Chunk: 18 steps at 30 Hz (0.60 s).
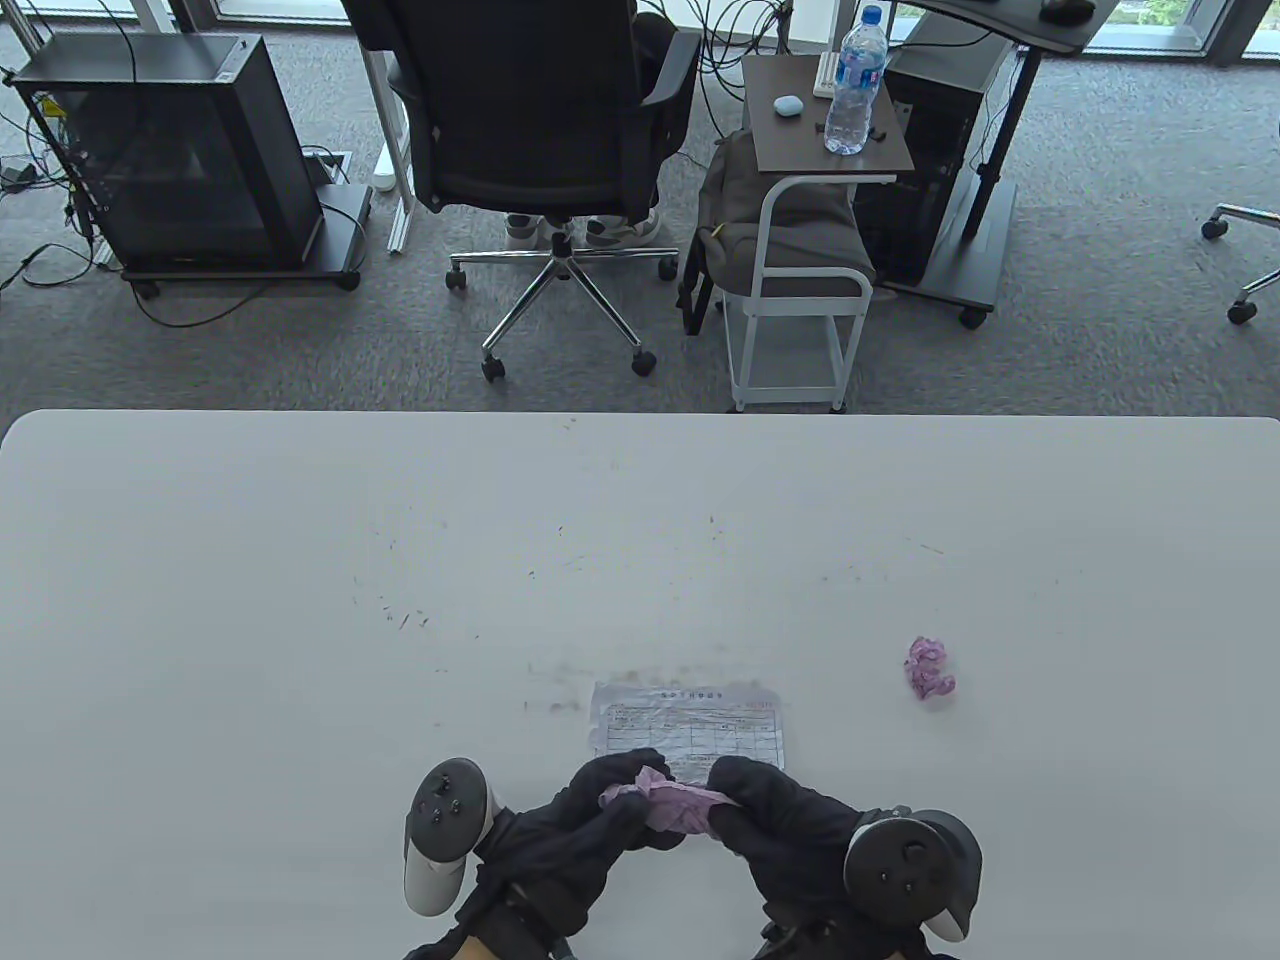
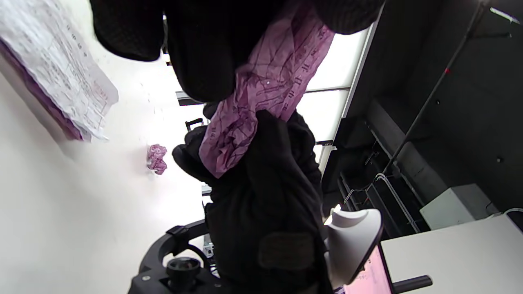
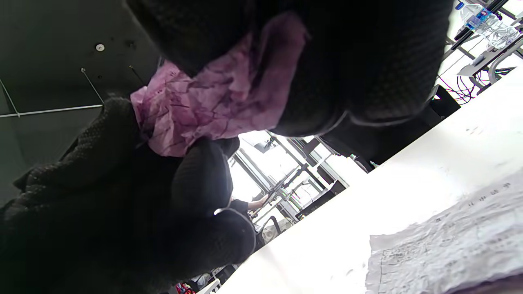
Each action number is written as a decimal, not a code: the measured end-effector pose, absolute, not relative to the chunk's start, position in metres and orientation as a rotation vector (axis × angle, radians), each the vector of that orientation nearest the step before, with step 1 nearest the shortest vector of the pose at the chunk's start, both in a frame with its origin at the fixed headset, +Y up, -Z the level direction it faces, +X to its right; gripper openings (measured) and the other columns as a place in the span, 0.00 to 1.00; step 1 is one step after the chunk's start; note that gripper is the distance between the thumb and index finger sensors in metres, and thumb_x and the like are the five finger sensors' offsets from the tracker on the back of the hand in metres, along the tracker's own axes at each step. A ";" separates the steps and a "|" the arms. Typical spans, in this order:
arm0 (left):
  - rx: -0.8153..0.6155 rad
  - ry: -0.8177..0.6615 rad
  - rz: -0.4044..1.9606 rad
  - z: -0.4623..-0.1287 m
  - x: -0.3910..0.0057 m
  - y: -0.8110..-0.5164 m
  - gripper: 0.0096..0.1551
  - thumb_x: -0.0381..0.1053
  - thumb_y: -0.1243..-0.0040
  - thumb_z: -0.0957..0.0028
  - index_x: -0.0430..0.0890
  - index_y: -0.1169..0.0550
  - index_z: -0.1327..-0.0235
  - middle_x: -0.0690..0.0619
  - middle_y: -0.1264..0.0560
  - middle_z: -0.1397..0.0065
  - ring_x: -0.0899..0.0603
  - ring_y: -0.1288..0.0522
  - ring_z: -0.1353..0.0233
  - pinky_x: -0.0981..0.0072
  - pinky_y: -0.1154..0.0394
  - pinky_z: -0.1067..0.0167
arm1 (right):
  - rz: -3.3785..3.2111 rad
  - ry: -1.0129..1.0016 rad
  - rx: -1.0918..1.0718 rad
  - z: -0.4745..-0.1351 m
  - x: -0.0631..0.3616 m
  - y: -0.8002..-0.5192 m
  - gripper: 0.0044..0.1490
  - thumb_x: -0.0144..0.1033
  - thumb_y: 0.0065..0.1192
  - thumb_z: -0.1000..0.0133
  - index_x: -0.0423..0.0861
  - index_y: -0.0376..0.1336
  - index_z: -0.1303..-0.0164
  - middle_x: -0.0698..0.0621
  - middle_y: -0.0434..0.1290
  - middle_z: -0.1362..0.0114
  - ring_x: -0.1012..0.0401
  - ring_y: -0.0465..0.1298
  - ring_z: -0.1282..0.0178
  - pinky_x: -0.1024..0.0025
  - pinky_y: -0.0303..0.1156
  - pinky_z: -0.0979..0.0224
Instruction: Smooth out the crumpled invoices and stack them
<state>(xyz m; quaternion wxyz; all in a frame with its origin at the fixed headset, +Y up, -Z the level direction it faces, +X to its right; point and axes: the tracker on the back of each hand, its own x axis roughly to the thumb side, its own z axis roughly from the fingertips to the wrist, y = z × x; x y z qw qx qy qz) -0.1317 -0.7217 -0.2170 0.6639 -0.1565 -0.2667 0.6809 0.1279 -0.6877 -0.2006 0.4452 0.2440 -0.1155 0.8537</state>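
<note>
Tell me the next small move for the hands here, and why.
Probably pull the pink invoice further apart. The left hand and right hand each grip an end and it is still creased, held above the table. The flattened white invoice waits just beyond.

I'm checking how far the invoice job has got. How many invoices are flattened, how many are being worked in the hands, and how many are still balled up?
Flattened white invoice on the table: 1
Pink invoice held by left hand and right hand: 1
Crumpled pink ball: 1
Total: 3
</note>
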 end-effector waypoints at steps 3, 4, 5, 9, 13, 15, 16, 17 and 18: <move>-0.364 -0.581 1.575 -0.219 -0.133 -0.724 0.30 0.54 0.50 0.33 0.43 0.38 0.22 0.41 0.34 0.24 0.33 0.22 0.30 0.35 0.30 0.32 | 2.116 -0.267 0.596 -0.200 0.128 -0.686 0.27 0.33 0.67 0.45 0.42 0.61 0.37 0.42 0.79 0.46 0.56 0.83 0.58 0.57 0.83 0.53; -0.341 -0.543 1.537 -0.219 -0.135 -0.723 0.29 0.54 0.48 0.33 0.41 0.36 0.24 0.42 0.30 0.28 0.36 0.20 0.33 0.36 0.28 0.33 | 2.137 -0.271 0.596 -0.200 0.127 -0.687 0.27 0.33 0.67 0.45 0.42 0.61 0.37 0.42 0.79 0.46 0.56 0.83 0.58 0.57 0.83 0.53; -0.316 -0.523 1.491 -0.219 -0.136 -0.722 0.29 0.54 0.46 0.34 0.39 0.33 0.27 0.43 0.26 0.34 0.38 0.17 0.40 0.37 0.26 0.35 | 2.155 -0.266 0.602 -0.200 0.127 -0.687 0.27 0.33 0.67 0.45 0.42 0.61 0.37 0.42 0.79 0.46 0.56 0.83 0.58 0.57 0.83 0.52; -0.217 -0.559 1.178 -0.216 -0.132 -0.715 0.30 0.53 0.43 0.36 0.37 0.30 0.29 0.43 0.23 0.38 0.39 0.14 0.45 0.38 0.24 0.39 | 2.148 -0.099 0.666 -0.202 0.123 -0.693 0.48 0.55 0.62 0.43 0.40 0.48 0.24 0.34 0.64 0.26 0.44 0.74 0.37 0.48 0.76 0.41; -0.256 -0.650 1.131 -0.210 -0.117 -0.712 0.30 0.53 0.45 0.36 0.38 0.31 0.28 0.42 0.23 0.36 0.37 0.15 0.43 0.37 0.25 0.38 | 2.087 -0.003 0.692 -0.202 0.113 -0.700 0.56 0.59 0.61 0.46 0.37 0.43 0.21 0.30 0.58 0.22 0.40 0.71 0.34 0.44 0.74 0.39; -0.261 -0.646 1.110 -0.209 -0.115 -0.713 0.30 0.54 0.49 0.35 0.38 0.32 0.27 0.41 0.24 0.35 0.36 0.16 0.42 0.36 0.26 0.38 | 2.103 -0.016 0.690 -0.202 0.112 -0.698 0.50 0.55 0.62 0.46 0.37 0.50 0.24 0.36 0.69 0.30 0.48 0.78 0.43 0.51 0.79 0.44; -0.244 -0.646 1.081 -0.210 -0.116 -0.714 0.29 0.54 0.49 0.35 0.38 0.31 0.29 0.42 0.23 0.37 0.36 0.16 0.43 0.36 0.26 0.38 | 2.079 -0.035 0.675 -0.202 0.110 -0.697 0.46 0.51 0.65 0.46 0.36 0.54 0.27 0.35 0.73 0.36 0.51 0.80 0.49 0.54 0.80 0.48; -0.242 -0.651 1.055 -0.211 -0.117 -0.715 0.29 0.55 0.51 0.35 0.38 0.31 0.29 0.41 0.24 0.36 0.36 0.16 0.43 0.36 0.26 0.39 | 2.087 -0.037 0.644 -0.200 0.111 -0.696 0.42 0.46 0.67 0.46 0.36 0.57 0.28 0.37 0.75 0.39 0.53 0.80 0.53 0.55 0.81 0.49; -0.236 -0.644 1.052 -0.212 -0.119 -0.716 0.31 0.56 0.54 0.35 0.37 0.31 0.29 0.40 0.24 0.36 0.36 0.16 0.43 0.36 0.26 0.39 | 2.113 -0.087 0.631 -0.200 0.111 -0.695 0.35 0.38 0.68 0.45 0.38 0.60 0.31 0.41 0.78 0.43 0.55 0.81 0.57 0.57 0.82 0.52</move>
